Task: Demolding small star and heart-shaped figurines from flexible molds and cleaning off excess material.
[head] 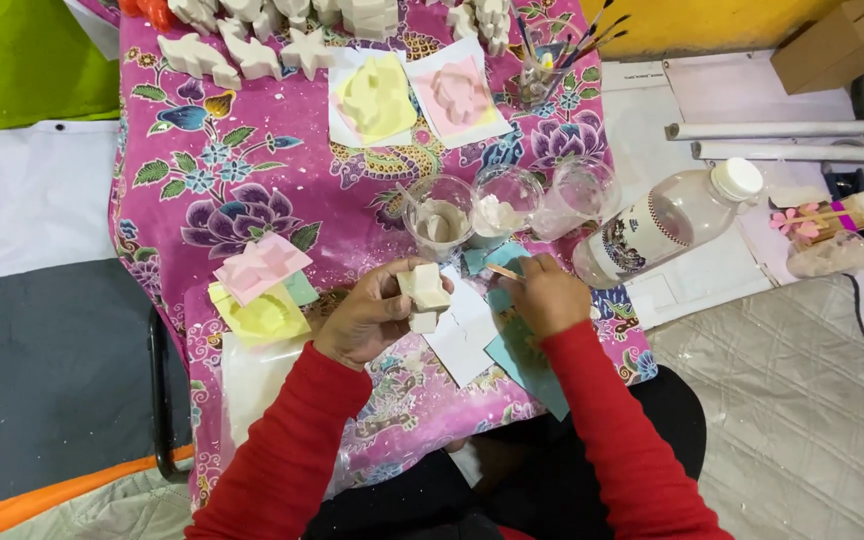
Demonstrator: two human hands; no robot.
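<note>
The scene was bright and evenly lit, approx. from above, w/ soft diffuse light and no hard shadows. Only faint shade lay under the left hand (367,318) and right hand (544,296). Small glare showed on the clear plastic cups (505,200) and on the bottle (667,222) (weak highlights, not blown out). Colours of the floral cloth (252,190) were saturated. Focus was acceptable in the centre; edges were slightly soft and stretched, and fine detail looked compressed.

A clear plastic bottle (667,222) with a white cap lies on its side at the right; its label (642,232) is white with dark patterns. A brown cardboard box (837,45) stands in the top right corner.
</note>
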